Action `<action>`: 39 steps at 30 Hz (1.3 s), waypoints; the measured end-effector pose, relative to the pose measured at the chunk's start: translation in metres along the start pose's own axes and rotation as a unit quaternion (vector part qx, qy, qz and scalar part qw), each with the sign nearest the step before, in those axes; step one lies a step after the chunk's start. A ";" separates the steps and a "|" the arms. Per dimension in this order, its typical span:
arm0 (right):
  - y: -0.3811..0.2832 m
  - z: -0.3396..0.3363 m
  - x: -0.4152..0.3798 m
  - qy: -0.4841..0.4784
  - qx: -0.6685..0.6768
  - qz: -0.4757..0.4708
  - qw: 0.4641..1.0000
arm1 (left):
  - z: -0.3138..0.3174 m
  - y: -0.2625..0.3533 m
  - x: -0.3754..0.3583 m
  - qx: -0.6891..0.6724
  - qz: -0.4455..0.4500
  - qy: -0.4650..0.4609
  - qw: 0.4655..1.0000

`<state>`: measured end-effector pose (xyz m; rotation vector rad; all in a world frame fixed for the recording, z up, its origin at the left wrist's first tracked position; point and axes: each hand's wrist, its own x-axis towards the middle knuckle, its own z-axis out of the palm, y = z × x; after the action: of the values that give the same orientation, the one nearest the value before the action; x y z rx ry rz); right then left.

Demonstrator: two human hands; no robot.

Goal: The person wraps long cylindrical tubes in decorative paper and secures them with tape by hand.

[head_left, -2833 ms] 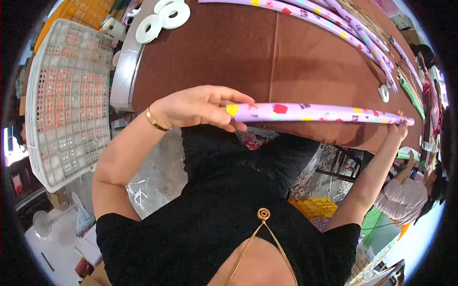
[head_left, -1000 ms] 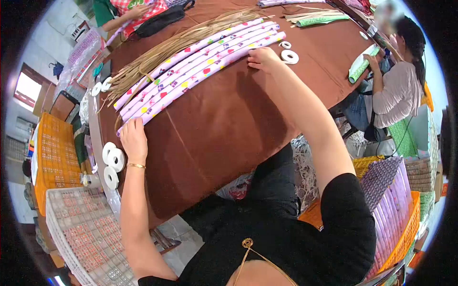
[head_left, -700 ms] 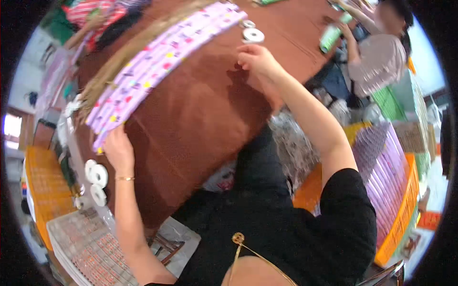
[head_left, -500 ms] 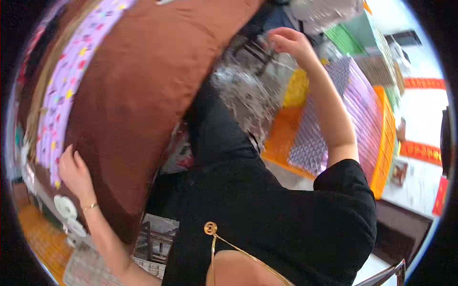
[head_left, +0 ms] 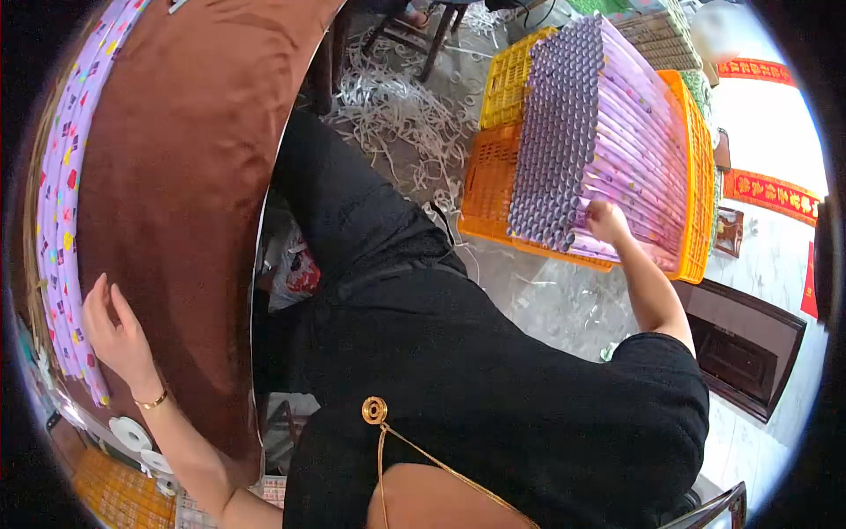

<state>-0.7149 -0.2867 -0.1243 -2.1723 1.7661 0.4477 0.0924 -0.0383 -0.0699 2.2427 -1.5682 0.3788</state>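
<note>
My left hand (head_left: 116, 339) rests on the brown cloth (head_left: 189, 176) of the table, fingers apart and nothing held. Beside its fingertips, a few slim lilac tubes (head_left: 66, 203) with coloured prints lie side by side along the table's far edge. Over to the right, my right hand (head_left: 605, 220) is at the near side of a big stack of similar lilac tubes (head_left: 643, 141), their dark open ends (head_left: 560, 132) facing left. Its fingers are curled in against the tubes; what they hold, if anything, is hidden. The stack sits in an orange crate (head_left: 701, 176).
A yellow crate (head_left: 507, 79) stands behind the orange one. Curly white strips (head_left: 397, 110) litter the floor. White rolls (head_left: 130, 434) lie at the table's near left corner, and a dark stool (head_left: 427, 44) stands at the top.
My right hand has come down from above the floor strips to the tube stack. The view has swung to the right. My left hand stays near the table tubes, its fingers more spread.
</note>
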 end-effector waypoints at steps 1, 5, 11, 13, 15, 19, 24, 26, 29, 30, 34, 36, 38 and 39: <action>-0.013 -0.002 -0.012 -0.009 -0.025 -0.004 1.000 | 0.000 0.002 0.001 0.000 0.002 -0.004 1.000; -0.031 -0.009 -0.041 0.018 -0.015 -0.118 0.993 | -0.006 0.011 0.001 0.034 0.038 0.000 0.999; -0.029 -0.007 -0.046 -0.093 -0.120 -0.127 0.980 | -0.010 0.024 -0.007 0.009 -0.007 -0.005 1.000; -0.023 -0.002 -0.041 -0.095 -0.156 -0.138 0.973 | -0.013 0.030 -0.005 0.018 0.007 0.002 1.000; -0.035 -0.009 -0.039 -0.108 -0.130 -0.121 0.978 | -0.014 0.033 -0.009 0.034 0.003 0.020 0.999; -0.051 -0.005 -0.017 -0.022 -0.041 -0.224 0.974 | -0.018 0.039 -0.014 0.010 -0.007 0.042 0.999; -0.156 -0.051 0.054 0.066 0.025 -0.271 0.960 | -0.028 0.051 -0.023 -0.035 -0.017 0.039 0.998; -0.227 -0.093 0.087 0.071 0.078 -0.306 0.946 | -0.033 0.065 -0.025 -0.093 -0.035 0.020 0.995; -0.323 -0.159 0.147 -0.010 0.232 -0.323 0.918 | -0.037 0.098 -0.027 -0.258 -0.108 -0.050 0.959; -0.377 -0.196 0.140 -0.065 0.295 -0.336 0.892 | -0.035 0.113 -0.027 -0.332 -0.126 -0.069 0.932; -0.583 -0.300 0.053 -0.157 0.324 -0.470 0.806 | -0.028 0.173 -0.006 -0.575 -0.166 -0.175 0.782; -0.666 -0.305 -0.006 -0.197 0.311 -0.575 0.731 | -0.021 0.202 0.006 -0.688 -0.171 -0.146 0.690; -0.737 -0.289 -0.060 -0.192 0.225 -0.672 0.679 | -0.018 0.220 0.016 -0.770 -0.156 -0.027 0.618; -0.764 -0.280 -0.081 -0.174 0.138 -0.715 0.663 | -0.021 0.224 0.020 -0.807 -0.179 0.018 0.563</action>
<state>0.0320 -0.1845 0.1928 -2.2357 -0.3453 0.1021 -0.1110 -0.1141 -0.0087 0.8508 -0.5962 -0.8490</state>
